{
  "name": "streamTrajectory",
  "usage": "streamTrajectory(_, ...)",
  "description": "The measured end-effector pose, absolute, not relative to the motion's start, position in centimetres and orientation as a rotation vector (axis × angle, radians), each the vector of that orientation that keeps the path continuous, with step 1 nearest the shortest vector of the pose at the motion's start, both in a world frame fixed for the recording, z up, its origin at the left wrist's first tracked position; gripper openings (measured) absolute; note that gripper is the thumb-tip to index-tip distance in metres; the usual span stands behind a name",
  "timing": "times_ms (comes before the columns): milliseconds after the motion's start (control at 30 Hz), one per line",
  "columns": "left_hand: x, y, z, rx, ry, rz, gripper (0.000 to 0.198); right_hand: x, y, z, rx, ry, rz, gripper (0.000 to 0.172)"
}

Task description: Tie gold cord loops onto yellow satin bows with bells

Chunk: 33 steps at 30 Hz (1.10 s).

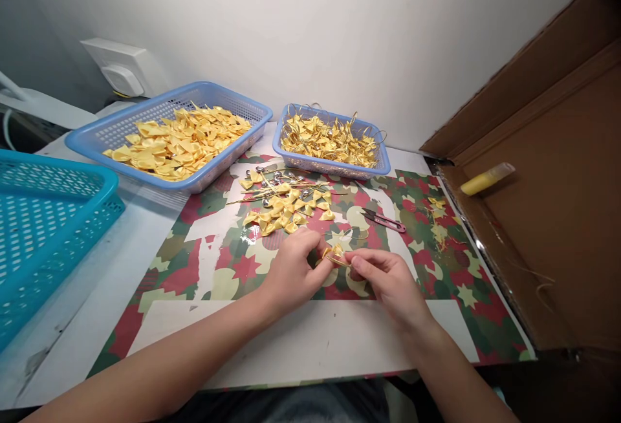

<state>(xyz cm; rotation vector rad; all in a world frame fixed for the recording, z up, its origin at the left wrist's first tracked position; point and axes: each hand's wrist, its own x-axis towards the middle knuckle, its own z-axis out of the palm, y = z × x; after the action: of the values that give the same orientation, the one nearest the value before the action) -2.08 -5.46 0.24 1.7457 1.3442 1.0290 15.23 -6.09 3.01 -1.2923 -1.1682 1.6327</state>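
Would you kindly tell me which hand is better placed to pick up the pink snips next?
Probably the right hand: the pink snips lie just beyond it, whereas the left hand sits farther off, across the bow both pinch.

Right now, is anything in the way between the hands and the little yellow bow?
Nothing visible. The left hand and right hand both pinch the yellow bow directly. The pile of bows and the pink snips lie farther back on the mat.
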Motion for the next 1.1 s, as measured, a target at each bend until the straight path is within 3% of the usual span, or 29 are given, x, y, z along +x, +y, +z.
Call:
streamTrajectory(100, -2.1, -5.5, 0.2, 1.747, 1.314, 1.032, 0.019, 15.3, -5.6, 2.6, -1.280, -1.078, 1.765, 0.023)
streamTrajectory(267, -2.1, -5.5, 0.1, 1.740, 1.309, 1.022, 0.020, 15.7, -5.1, 2.4, -1.310, -1.139, 1.918, 0.039)
streamTrajectory(733, -1.9, -5.5, 0.1, 1.787, 1.314, 1.002, 0.019, 15.5, -4.0, 3.8, -1.460, -1.570, 1.756, 0.019)
streamTrajectory(1100, -2.0, -5.6, 0.1, 1.828, 1.307, 1.015, 0.018, 15.3, -4.5, 3.9, -1.492, -1.813, 1.485, 0.018)
